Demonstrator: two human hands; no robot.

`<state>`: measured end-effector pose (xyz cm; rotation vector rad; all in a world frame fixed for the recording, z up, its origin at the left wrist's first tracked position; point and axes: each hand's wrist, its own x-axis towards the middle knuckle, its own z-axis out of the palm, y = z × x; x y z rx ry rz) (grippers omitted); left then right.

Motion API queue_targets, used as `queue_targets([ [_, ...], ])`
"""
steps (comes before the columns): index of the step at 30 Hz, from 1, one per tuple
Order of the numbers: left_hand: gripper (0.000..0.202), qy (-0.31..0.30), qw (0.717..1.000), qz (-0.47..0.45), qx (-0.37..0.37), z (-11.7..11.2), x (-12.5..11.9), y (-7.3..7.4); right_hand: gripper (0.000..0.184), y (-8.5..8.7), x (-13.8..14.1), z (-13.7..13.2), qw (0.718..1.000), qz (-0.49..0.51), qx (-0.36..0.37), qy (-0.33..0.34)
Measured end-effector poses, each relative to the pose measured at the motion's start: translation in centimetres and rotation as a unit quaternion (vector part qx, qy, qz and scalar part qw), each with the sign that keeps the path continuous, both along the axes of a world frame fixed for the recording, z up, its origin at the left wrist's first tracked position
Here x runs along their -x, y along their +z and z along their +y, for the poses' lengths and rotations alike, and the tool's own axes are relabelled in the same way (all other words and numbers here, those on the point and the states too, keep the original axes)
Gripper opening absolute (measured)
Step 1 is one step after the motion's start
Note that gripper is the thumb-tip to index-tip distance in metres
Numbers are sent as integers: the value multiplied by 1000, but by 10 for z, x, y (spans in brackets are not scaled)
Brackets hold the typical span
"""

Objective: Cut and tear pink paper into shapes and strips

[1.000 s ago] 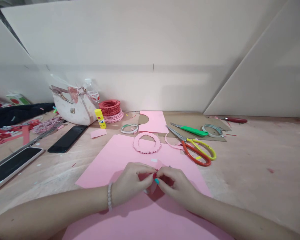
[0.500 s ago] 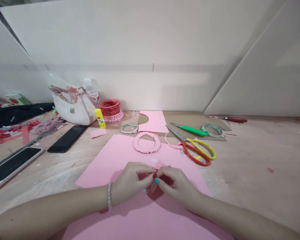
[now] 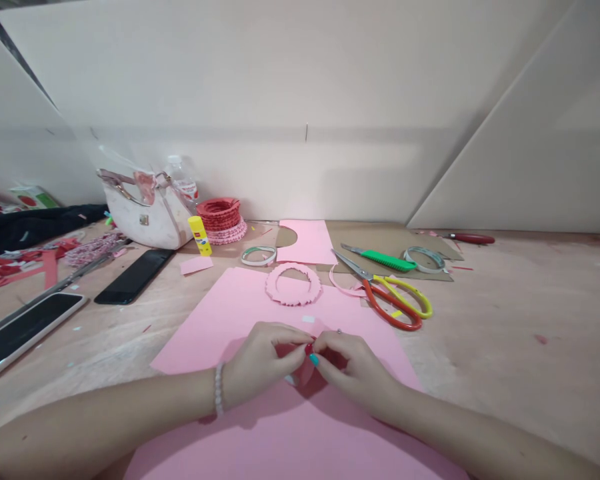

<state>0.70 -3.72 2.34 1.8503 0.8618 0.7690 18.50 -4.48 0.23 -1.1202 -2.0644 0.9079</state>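
Observation:
My left hand and my right hand meet fingertip to fingertip over a large pink paper sheet. Both pinch a small pink paper piece between them; most of it is hidden by the fingers. A beaded bracelet sits on my left wrist. Just beyond the hands lies a pink fringed paper ring on the sheet.
Red and yellow scissors, a green-handled cutter and tape rolls lie at the right on cardboard. A glue stick, white handbag, stacked red paper rings, two phones and a metal ruler lie at the left.

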Motion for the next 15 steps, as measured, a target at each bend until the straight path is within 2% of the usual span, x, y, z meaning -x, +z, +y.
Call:
queue_targets([
  [15, 27, 4, 1000, 7, -1, 1, 0, -3, 11, 0, -1, 0, 1000, 6, 1, 5],
])
